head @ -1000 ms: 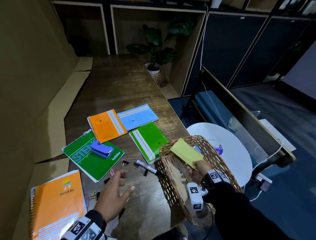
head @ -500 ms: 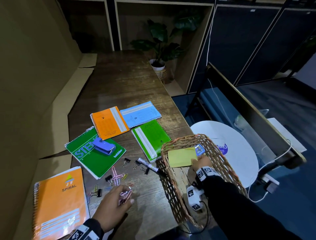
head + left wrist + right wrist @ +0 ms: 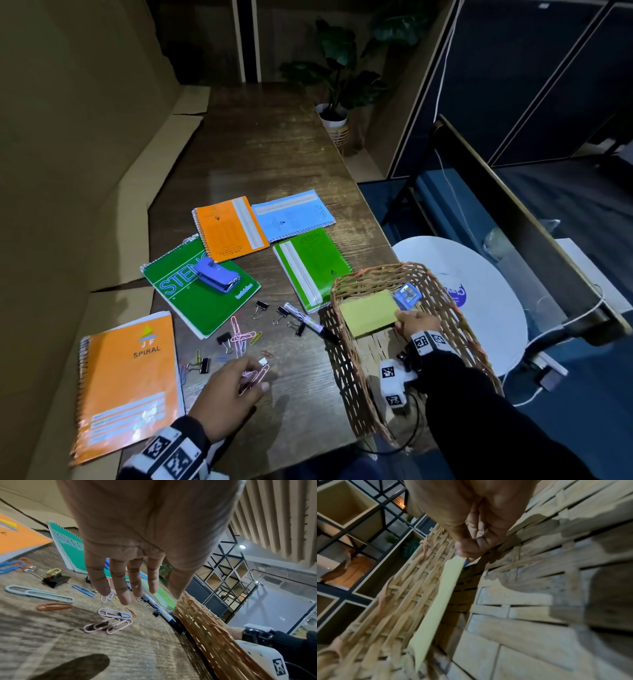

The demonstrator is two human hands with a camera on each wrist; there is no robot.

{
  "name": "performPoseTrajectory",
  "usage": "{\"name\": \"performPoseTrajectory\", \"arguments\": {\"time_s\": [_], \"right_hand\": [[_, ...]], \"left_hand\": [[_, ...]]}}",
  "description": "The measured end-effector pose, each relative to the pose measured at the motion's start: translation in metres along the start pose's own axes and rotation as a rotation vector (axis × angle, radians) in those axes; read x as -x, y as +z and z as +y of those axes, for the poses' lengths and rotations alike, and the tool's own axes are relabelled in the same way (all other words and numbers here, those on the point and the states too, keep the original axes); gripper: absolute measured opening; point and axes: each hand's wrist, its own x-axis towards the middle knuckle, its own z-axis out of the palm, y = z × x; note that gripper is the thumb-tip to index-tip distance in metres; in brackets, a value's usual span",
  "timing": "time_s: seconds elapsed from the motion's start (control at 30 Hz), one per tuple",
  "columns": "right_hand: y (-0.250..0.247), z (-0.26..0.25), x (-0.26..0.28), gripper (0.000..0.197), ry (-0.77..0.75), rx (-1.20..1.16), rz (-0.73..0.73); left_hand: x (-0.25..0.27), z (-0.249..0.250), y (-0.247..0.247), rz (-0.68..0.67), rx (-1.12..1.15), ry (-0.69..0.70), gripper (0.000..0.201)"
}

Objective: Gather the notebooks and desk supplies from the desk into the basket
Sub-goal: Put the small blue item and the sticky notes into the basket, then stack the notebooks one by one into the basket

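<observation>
Right hand (image 3: 416, 323) pinches the yellow sticky-note pad (image 3: 370, 313) inside the woven wicker basket (image 3: 346, 370), ready to release; left hand (image 3: 227, 394), fingers (image 3: 125, 599) spread, should next scoop the pink paper clips (image 3: 109, 623) lower centre

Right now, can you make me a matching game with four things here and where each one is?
Things:
1. stapler
2. yellow pad
3. marker
4. pink paper clips

Places:
A. inside the basket
B. on the desk, under the left hand
C. on the big green notebook
D. on the desk beside the basket

Pairs: 1-C, 2-A, 3-D, 4-B
</observation>
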Motion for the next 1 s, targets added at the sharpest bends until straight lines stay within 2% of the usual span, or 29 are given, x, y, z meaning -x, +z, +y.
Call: {"name": "performPoseTrajectory", "arguments": {"time_s": [0.1, 0.17, 0.27, 0.3, 0.43, 0.5, 0.6, 0.67, 0.7, 0.77, 0.83, 0.93, 1.0], "right_hand": [[-0.004, 0.002, 0.004, 0.017, -0.05, 0.136, -0.054], [-0.006, 0.002, 0.008, 0.031, -0.096, 0.245, -0.086], [-0.003, 0.003, 0.013, 0.048, -0.133, 0.311, 0.036], [-0.002, 0.0, 0.014, 0.05, -0.157, 0.319, 0.032], [-0.006, -0.029, 0.034, 0.037, -0.315, 0.366, -0.143], [-0.006, -0.052, 0.056, 0.033, -0.446, 0.425, -0.254], [0.008, -0.086, 0.095, 0.022, -0.749, 0.613, -0.244], [0.034, -0.102, 0.13, 0.016, -0.884, 0.507, -0.281], [0.053, -0.104, 0.148, 0.013, -0.876, 0.408, -0.379], [0.099, -0.093, 0.182, 0.009, -0.76, 0.296, -0.65], [0.144, -0.064, 0.207, 0.013, -0.672, 0.396, -0.858], [0.196, -0.018, 0.237, 0.023, -0.598, 0.655, -1.001], [0.222, 0.008, 0.252, 0.017, -0.538, 0.766, -1.028]], "left_hand": [[0.001, -0.008, -0.004, 0.065, -0.018, -0.077, 0.011], [0.001, -0.018, -0.007, 0.112, -0.047, -0.143, 0.009], [0.006, -0.033, -0.015, 0.171, -0.124, -0.211, 0.009], [0.008, -0.039, -0.018, 0.19, -0.128, -0.232, 0.009], [0.018, -0.064, -0.03, 0.249, -0.135, -0.306, 0.014], [0.022, -0.076, -0.036, 0.275, -0.132, -0.344, 0.015], [0.024, -0.088, -0.043, 0.322, -0.09, -0.384, 0.023], [0.024, -0.096, -0.051, 0.395, -0.071, -0.389, 0.026], [0.024, -0.101, -0.057, 0.438, -0.062, -0.409, 0.027], [0.028, -0.116, -0.071, 0.536, -0.019, -0.476, 0.029], [0.033, -0.134, -0.085, 0.596, 0.014, -0.585, 0.035], [0.04, -0.15, -0.098, 0.559, 0.075, -0.76, 0.045], [0.045, -0.155, -0.099, 0.504, 0.118, -0.824, 0.045]]}}
